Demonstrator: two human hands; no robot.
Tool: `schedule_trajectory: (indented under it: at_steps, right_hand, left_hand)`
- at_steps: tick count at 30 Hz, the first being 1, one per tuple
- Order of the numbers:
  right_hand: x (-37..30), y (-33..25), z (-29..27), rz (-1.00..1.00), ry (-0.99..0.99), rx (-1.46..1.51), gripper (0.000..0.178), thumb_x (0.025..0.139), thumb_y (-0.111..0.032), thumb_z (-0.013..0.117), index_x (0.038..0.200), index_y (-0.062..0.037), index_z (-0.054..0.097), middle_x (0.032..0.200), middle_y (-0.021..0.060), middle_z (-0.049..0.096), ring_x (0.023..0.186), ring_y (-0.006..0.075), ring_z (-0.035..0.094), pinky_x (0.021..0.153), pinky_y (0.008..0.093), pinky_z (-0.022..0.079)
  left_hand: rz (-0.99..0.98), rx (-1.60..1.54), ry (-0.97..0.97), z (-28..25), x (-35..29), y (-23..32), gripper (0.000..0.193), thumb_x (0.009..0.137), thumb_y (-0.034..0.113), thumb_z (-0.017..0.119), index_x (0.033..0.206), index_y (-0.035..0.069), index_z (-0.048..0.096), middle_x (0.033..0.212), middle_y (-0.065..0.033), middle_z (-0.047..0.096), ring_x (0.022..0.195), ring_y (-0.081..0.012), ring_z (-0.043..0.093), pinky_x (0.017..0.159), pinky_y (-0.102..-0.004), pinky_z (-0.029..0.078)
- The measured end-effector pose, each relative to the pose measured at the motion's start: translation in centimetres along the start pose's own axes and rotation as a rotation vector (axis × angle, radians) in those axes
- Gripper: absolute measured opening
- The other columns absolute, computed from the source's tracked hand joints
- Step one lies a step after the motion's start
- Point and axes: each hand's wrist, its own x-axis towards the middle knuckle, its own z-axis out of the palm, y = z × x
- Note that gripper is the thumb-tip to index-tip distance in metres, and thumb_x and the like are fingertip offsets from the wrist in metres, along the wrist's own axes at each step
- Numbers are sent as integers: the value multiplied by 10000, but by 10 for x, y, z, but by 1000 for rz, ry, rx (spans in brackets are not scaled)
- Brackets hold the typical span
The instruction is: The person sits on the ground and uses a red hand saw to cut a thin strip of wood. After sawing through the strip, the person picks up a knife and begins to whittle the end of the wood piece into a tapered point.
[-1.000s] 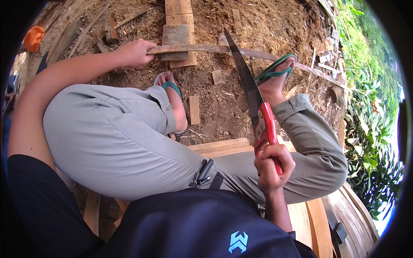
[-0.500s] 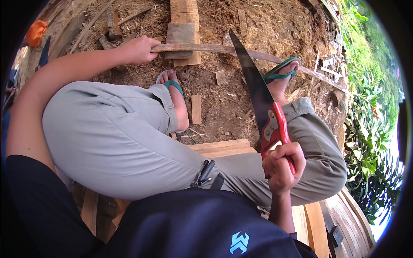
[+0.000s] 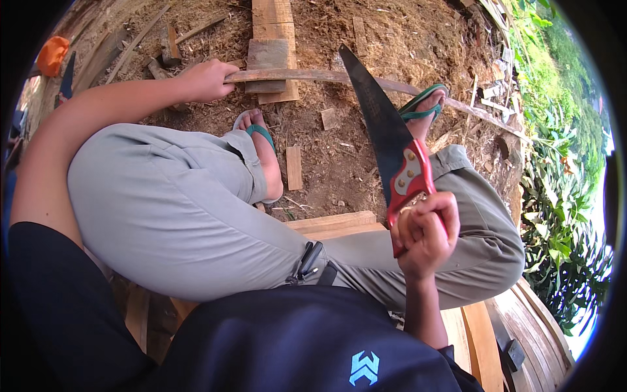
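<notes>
My right hand [image 3: 428, 232] is wrapped round the red handle of a handsaw [image 3: 375, 108]. The saw's dark blade points away from me, slanting left, and its upper part overlaps a long, thin wooden strip [image 3: 304, 76] in view. I cannot tell whether the blade touches the strip. At the strip's left end, my left hand [image 3: 208, 80] is closed on it. Next to that hand, the strip lies across a short board [image 3: 266, 52] resting on a longer plank [image 3: 277, 16]. My right foot, in a green flip-flop [image 3: 424, 102], overlaps the strip farther right.
Short wood offcuts [image 3: 294, 168] lie on the sawdust-covered ground. Under my legs are planks [image 3: 336, 224], with more boards [image 3: 483, 340] at lower right. An orange object [image 3: 52, 55] is at far left, near another dark blade [image 3: 67, 78]. Green plants [image 3: 555, 222] border the right side.
The saw and my right hand have shifted slightly left, and the handle has turned to show more of its side. My left hand keeps its grip on the strip. The whole view has drifted a little.
</notes>
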Motion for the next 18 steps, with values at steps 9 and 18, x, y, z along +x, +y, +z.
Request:
schedule_trajectory:
  at_steps: [9, 18]
  right_hand:
    - [-26, 5, -19, -64, -91, -93, 109, 852, 99, 459, 864, 7, 516, 600, 47, 507, 416, 71, 412, 388, 237, 316]
    - [-29, 6, -26, -75, -115, -171, 119, 800, 106, 482, 827, 5, 539, 610, 54, 523, 485, 63, 429, 449, 222, 315]
  left_hand:
    - [-26, 38, -109, -14, 1, 15, 278, 845, 225, 652, 1083, 85, 677, 883, -227, 700, 854, -416, 683, 766, -501, 550]
    - [-1, 51, -89, -9, 0, 6, 295, 847, 240, 669, 1091, 75, 670, 864, -237, 696, 828, -422, 681, 757, -501, 552]
